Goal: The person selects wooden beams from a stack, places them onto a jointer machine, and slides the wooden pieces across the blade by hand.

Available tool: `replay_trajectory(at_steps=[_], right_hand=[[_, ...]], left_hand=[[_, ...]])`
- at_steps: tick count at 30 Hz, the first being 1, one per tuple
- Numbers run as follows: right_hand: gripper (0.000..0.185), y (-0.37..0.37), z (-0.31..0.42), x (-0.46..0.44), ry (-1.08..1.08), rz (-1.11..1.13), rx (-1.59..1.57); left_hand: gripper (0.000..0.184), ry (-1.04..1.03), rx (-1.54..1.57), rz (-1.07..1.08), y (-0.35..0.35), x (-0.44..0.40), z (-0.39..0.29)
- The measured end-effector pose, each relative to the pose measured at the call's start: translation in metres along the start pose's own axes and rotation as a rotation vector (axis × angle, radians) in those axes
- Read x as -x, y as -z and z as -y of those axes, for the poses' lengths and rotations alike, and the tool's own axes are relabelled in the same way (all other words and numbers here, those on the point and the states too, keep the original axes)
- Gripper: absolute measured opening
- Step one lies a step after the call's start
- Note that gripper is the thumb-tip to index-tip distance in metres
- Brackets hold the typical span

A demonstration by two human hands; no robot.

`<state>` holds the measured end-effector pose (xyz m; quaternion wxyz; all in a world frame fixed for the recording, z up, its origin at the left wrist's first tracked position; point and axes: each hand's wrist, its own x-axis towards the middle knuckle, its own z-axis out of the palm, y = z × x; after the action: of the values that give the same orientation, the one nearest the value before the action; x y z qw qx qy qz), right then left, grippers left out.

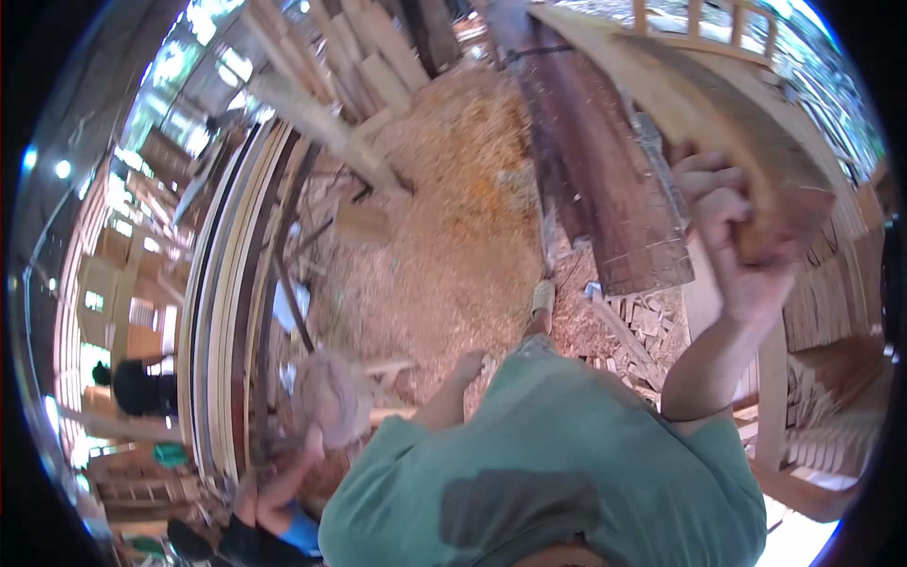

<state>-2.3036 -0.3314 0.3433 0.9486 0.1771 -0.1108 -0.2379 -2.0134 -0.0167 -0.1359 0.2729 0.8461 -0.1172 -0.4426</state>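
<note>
On the right, my right hand (727,227) is raised, with its fingers wrapped round the edge of a long wooden plank (756,123). The plank runs from the hand towards the far top of the view, its near end tilted close to the camera. My left hand (466,369) hangs low beside my body, over the sawdust floor. It is small and blurred, and its fingers are not clear; no object shows in it. Left of the plank in my right hand lies a wide dark board (614,180).
Sawdust covers the floor (444,217). Offcuts (647,326) lie by my foot. Long boards stand stacked (236,302) on the left, more planks (364,57) lean at the back. Other people (146,386) are at the left and lower left. A wooden post (331,132) slants nearby.
</note>
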Motion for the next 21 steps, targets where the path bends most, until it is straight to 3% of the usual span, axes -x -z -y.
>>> replay_trajectory(at_steps=[4, 8, 10, 11, 15, 16, 17, 18, 20, 21], right_hand=[[0.08, -0.009, 0.008, 0.002, 0.004, 0.006, -0.076], [0.08, 0.01, 0.026, 0.01, -0.003, 0.087, -0.039], [0.08, 0.044, 0.039, 0.016, -0.117, 0.144, 0.003], [0.081, 0.07, 0.044, 0.024, -0.173, 0.184, 0.033], [0.081, 0.227, 0.106, 0.089, -0.209, 0.038, 0.007], [0.081, 0.267, 0.129, 0.11, -0.193, -0.028, 0.038], [0.082, 0.319, 0.182, 0.141, -0.24, -0.194, 0.284], [0.072, 0.323, 0.161, 0.161, -0.063, -0.188, 0.327], [0.048, 0.47, 0.273, 0.252, 0.645, -0.44, 0.909], [0.058, 0.399, 0.211, 0.235, 0.363, -0.583, 1.085]], left_hand=[[0.054, 0.1, 0.016, -0.046, -0.008, -0.008, 0.009], [0.059, 0.035, 0.007, -0.047, -0.01, 0.001, 0.008], [0.06, 0.043, -0.104, 0.002, -0.01, -0.019, 0.028], [0.058, -0.059, -0.128, 0.065, -0.009, -0.021, 0.029], [0.053, -0.053, -0.106, -0.107, -0.034, -0.05, 0.058], [0.048, -0.337, -0.475, -0.061, -0.039, -0.076, 0.082], [0.047, -0.629, -0.855, -0.007, -0.039, -0.089, 0.091], [0.047, -0.643, -0.846, -0.016, -0.039, -0.083, 0.075], [0.048, -0.355, -0.823, 0.16, -0.029, -0.041, 0.031], [0.048, -0.368, -0.856, 0.165, -0.019, -0.027, 0.014]])
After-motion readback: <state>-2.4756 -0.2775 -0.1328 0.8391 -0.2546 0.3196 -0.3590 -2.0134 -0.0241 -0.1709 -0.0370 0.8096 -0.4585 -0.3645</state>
